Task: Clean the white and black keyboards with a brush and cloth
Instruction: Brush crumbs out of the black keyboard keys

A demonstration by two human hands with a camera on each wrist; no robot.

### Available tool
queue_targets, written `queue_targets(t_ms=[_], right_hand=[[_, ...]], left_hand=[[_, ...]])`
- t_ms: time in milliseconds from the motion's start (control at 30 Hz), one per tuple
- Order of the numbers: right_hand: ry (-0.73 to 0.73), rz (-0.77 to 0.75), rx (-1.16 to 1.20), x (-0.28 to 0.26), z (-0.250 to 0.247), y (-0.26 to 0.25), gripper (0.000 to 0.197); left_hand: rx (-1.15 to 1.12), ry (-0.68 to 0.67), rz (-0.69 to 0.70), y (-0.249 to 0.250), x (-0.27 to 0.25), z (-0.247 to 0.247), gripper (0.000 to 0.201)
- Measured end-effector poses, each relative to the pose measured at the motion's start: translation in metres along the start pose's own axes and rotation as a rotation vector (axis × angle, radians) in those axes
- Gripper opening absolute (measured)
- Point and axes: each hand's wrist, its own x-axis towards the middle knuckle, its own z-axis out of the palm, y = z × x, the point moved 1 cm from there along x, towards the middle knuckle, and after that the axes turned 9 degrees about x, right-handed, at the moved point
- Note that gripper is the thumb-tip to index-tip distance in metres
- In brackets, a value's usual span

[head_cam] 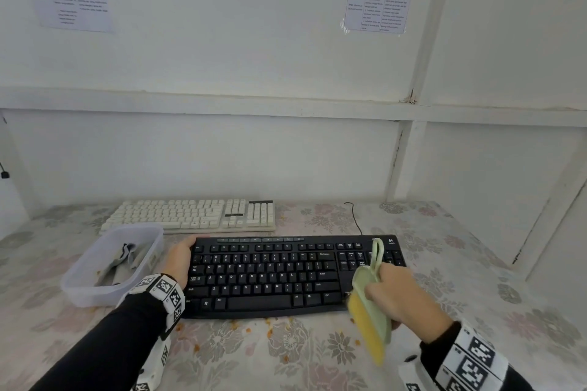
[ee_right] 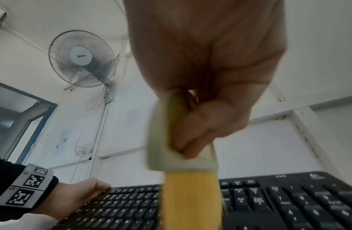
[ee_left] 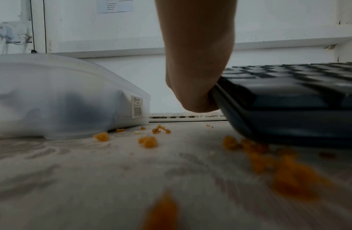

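The black keyboard (head_cam: 286, 276) lies in front of me on the floral tablecloth, with the white keyboard (head_cam: 193, 214) behind it near the wall. My left hand (head_cam: 179, 259) grips the black keyboard's left end (ee_left: 269, 96); in the left wrist view that end looks raised off the cloth. My right hand (head_cam: 397, 295) holds a pale green brush (head_cam: 370, 301) with yellow bristles (ee_right: 190, 200) over the keyboard's right front corner, bristles pointing down toward me. A grey cloth (head_cam: 122, 263) lies inside the clear tub.
A clear plastic tub (head_cam: 95, 290) stands left of the black keyboard, close to my left wrist. Orange crumbs (head_cam: 270, 325) are scattered on the tablecloth along the keyboard's front edge and near the tub (ee_left: 147, 141). A black cable (head_cam: 355, 219) runs behind the keyboard.
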Motion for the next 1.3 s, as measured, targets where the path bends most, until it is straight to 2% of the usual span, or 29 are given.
queue_targets(t_ms=[100, 300, 400, 533, 600, 733, 800, 1000, 1167, 1233, 1300], right_hand=[[0.086, -0.093, 0.018, 0.002, -0.001, -0.003, 0.034], [-0.076, -0.016, 0.001, -0.008, 0.013, 0.002, 0.029], [-0.008, -0.010, -0.018, -0.010, 0.005, 0.000, 0.029], [0.127, -0.093, 0.078, -0.003, 0.000, -0.008, 0.038], [0.104, -0.098, 0.049, -0.001, 0.005, -0.009, 0.036], [-0.025, -0.009, 0.016, -0.004, 0.015, -0.002, 0.027], [-0.032, 0.023, -0.010, -0.007, 0.012, -0.002, 0.027], [0.145, -0.079, 0.073, -0.001, 0.003, -0.009, 0.037], [-0.016, 0.011, 0.049, -0.001, 0.011, 0.001, 0.026], [0.011, 0.009, 0.067, 0.000, 0.006, 0.002, 0.027], [0.098, -0.036, 0.116, 0.005, -0.001, 0.001, 0.026]], left_hand=[[-0.014, 0.005, 0.007, 0.000, 0.000, -0.002, 0.041], [-0.022, 0.032, 0.013, 0.002, -0.004, -0.002, 0.040], [-0.016, 0.029, 0.011, 0.004, -0.009, -0.001, 0.041], [-0.033, 0.035, 0.015, 0.006, -0.015, -0.001, 0.039], [-0.021, 0.048, 0.015, 0.007, -0.018, -0.001, 0.038], [-0.032, 0.064, 0.006, 0.008, -0.020, -0.003, 0.038], [-0.041, 0.072, 0.006, 0.009, -0.019, -0.002, 0.038], [-0.033, 0.052, 0.003, 0.010, -0.027, 0.001, 0.038], [-0.027, 0.045, 0.021, 0.012, -0.031, 0.002, 0.031], [-0.018, 0.038, 0.028, 0.013, -0.033, 0.002, 0.028], [0.001, 0.029, 0.022, 0.013, -0.035, 0.003, 0.028]])
